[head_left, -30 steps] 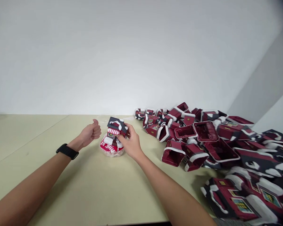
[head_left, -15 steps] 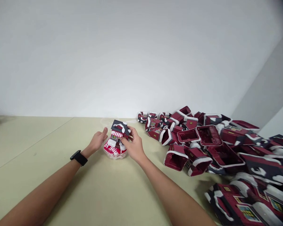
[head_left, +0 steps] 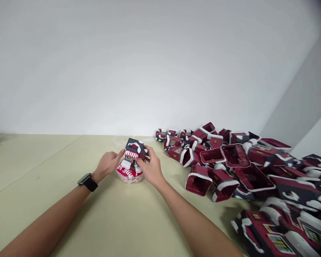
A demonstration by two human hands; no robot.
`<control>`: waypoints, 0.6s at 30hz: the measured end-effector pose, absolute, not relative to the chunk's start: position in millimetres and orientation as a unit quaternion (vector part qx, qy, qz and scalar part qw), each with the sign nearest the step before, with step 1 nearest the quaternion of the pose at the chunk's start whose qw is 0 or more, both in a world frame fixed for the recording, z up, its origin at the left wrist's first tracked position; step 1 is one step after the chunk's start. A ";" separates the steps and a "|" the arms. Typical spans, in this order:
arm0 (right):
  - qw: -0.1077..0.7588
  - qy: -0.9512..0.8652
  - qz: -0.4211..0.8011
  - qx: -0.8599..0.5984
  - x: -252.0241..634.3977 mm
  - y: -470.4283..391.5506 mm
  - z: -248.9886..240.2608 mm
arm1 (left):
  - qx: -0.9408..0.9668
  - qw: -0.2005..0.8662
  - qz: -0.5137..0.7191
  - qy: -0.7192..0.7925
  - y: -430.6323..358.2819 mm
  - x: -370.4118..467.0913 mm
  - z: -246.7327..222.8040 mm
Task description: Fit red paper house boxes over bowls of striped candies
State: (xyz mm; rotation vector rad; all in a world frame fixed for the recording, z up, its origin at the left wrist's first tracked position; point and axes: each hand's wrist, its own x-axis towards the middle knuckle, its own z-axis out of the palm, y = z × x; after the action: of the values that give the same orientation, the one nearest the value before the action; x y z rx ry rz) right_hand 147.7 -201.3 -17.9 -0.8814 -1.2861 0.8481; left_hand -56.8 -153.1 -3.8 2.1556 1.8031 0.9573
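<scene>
A small model house [head_left: 134, 154] with a dark snow-patched roof and a red-and-white striped awning leans back a little, at the middle of the table. Its lower part, with red and white stripes, rests in clear plastic wrapping [head_left: 128, 180]. My right hand [head_left: 151, 167] grips the house from the right, thumb across its front and fingers behind. At the left side is my left hand [head_left: 109, 164], curled at the plastic's edge with its thumb pointing at the house; its fingertips are partly hidden.
Many dark red model houses [head_left: 214, 155] with white trim lie heaped on the right of the pale yellow table [head_left: 117, 221], several showing hollow undersides. Another clear plastic piece [head_left: 120, 141] lies behind the held house. A white wall [head_left: 139, 67] rises at the back.
My left hand has turned, its thumb now pointing toward the house and its fingers closer to the plastic. The house leans back slightly more in my right hand.
</scene>
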 end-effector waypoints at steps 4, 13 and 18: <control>0.631 -0.560 0.375 -0.385 147.6 -201.4 -18.6 | 0.734 0.064 0.306 0.603 -153.9 -55.9 -3.0; 0.632 -0.566 0.364 -0.385 147.5 -201.7 -19.2 | 0.744 0.019 0.367 0.558 -159.8 -56.9 -1.2; 0.689 -0.541 0.309 -0.371 140.8 -213.6 -12.2 | 0.743 0.003 0.525 0.415 -181.7 -52.0 11.4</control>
State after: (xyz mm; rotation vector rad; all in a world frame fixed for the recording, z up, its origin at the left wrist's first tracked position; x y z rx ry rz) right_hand 140.8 -213.6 -12.2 -0.8292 -1.2102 0.6904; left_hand -52.0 -181.7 11.4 2.3297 1.3019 1.6448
